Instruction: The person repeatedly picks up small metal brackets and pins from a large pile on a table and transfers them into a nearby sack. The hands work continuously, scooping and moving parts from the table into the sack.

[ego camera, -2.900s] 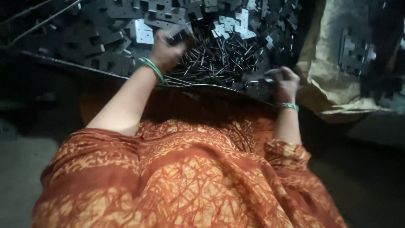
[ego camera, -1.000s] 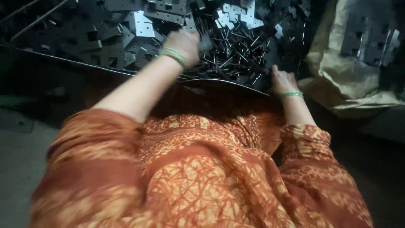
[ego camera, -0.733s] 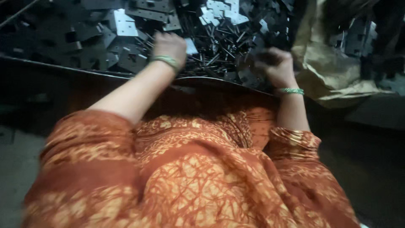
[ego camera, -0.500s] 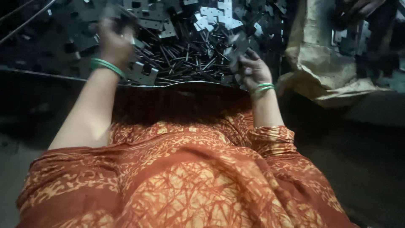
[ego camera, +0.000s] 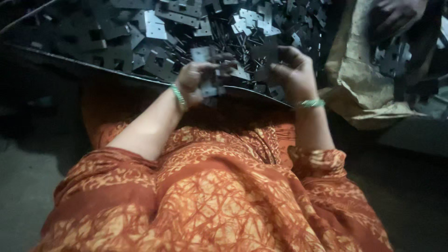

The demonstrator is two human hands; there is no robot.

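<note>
My left hand (ego camera: 198,80) holds a flat grey metal plate (ego camera: 204,58) above the near edge of a dark tray (ego camera: 70,60). My right hand (ego camera: 295,70) grips another dark metal plate (ego camera: 265,56) close to it, the two hands almost meeting. The tray is heaped with several cut-out metal plates (ego camera: 154,25) and a pile of thin metal pins (ego camera: 233,39). Each wrist wears a green bangle.
A crumpled brown paper sack (ego camera: 361,88) with more metal plates lies at the right, and another person's hand (ego camera: 396,16) reaches into it. My lap in orange patterned cloth (ego camera: 210,196) fills the foreground. Grey floor (ego camera: 23,186) shows at left.
My left hand has come back from the left of the pile toward the middle with a plate. My right hand has risen and taken a plate, and both hands have drawn together.
</note>
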